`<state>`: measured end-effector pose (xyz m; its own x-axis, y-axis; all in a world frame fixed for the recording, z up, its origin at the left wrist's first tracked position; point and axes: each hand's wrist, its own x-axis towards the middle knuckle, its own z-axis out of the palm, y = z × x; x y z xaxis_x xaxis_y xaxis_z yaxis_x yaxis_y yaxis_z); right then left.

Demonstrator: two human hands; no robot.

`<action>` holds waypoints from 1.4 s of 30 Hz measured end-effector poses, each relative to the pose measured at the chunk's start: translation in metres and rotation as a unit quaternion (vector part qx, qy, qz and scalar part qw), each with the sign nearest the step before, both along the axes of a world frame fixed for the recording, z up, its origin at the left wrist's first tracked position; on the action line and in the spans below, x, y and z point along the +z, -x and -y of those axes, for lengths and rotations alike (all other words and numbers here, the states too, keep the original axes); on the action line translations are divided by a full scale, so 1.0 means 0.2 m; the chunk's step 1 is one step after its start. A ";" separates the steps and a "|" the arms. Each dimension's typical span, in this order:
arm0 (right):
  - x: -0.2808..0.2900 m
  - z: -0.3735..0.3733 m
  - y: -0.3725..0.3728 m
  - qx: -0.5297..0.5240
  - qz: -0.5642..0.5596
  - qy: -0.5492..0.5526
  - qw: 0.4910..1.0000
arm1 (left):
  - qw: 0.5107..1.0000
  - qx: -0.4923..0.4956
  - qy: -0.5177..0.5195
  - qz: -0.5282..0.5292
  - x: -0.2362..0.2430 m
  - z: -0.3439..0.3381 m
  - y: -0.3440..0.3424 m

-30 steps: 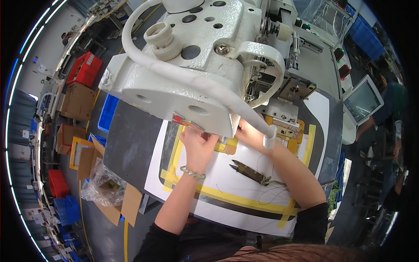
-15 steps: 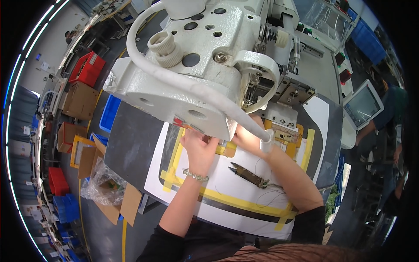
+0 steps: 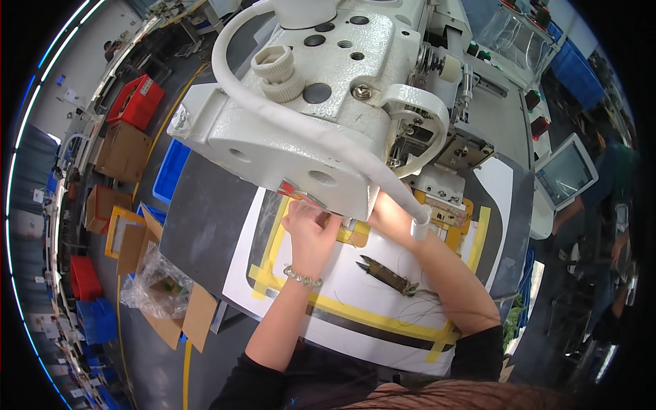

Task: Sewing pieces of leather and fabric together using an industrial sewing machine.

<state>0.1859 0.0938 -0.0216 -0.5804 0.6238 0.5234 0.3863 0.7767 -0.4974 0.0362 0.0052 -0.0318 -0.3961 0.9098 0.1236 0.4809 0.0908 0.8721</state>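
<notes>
Seen from above, two bare hands work beneath one large white enamelled metal sewing machine head (image 3: pixel 287 147). The left hand (image 3: pixel 312 227) has curled fingers, their tips hidden behind the machine's lower edge; whether they pinch anything, I cannot tell. The right hand (image 3: pixel 391 213), brightly lit, reaches under the same edge from the other side, its fingers out of sight, so its grip cannot be told either. One bracelet of pale, glassy beads (image 3: pixel 303 276) circles the left wrist, and two black sleeves (image 3: pixel 478 352) cover the upper arms.

One flat yellow plate (image 3: pixel 357 236) shows between the hands, partly hidden by the machine, above a white sheet (image 3: pixel 339 270) bordered with yellow tape (image 3: pixel 383 319). One pair of dark bronze metal thread snips (image 3: pixel 386 275) lies on the sheet between the forearms, its two points toward the upper left, loose threads by its other end.

One white flexible hose (image 3: pixel 314 126) curves across the machine. To the right stands one white-framed screen (image 3: pixel 566 171); on the floor at left, one open cardboard box (image 3: pixel 199 318) holds crumpled clear plastic (image 3: pixel 154 287)
</notes>
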 end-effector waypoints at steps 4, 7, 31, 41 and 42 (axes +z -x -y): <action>-0.08 -0.01 0.00 0.010 -0.030 0.035 0.999 | 1.000 -0.006 0.012 0.016 0.03 0.01 0.00; -0.07 -0.01 0.00 0.007 -0.032 0.071 0.997 | 0.999 -0.013 0.050 0.004 -0.01 0.03 0.04; 0.03 0.05 -0.06 -0.031 -0.017 0.187 0.982 | 0.996 0.020 -0.012 -0.091 0.02 -0.04 -0.01; 0.06 0.03 -0.09 0.082 -0.097 0.238 0.963 | 0.995 -0.034 0.009 0.096 0.09 0.04 0.07; 0.08 0.03 -0.09 0.110 -0.100 0.273 0.950 | 0.994 -0.042 0.021 0.103 0.10 0.05 0.08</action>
<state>0.2036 0.0874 -0.0061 -0.6520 0.7088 0.2692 0.0998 0.4323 -0.8962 0.0211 -0.0055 -0.0124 -0.3326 0.9430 0.0097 0.2994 0.0958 0.9493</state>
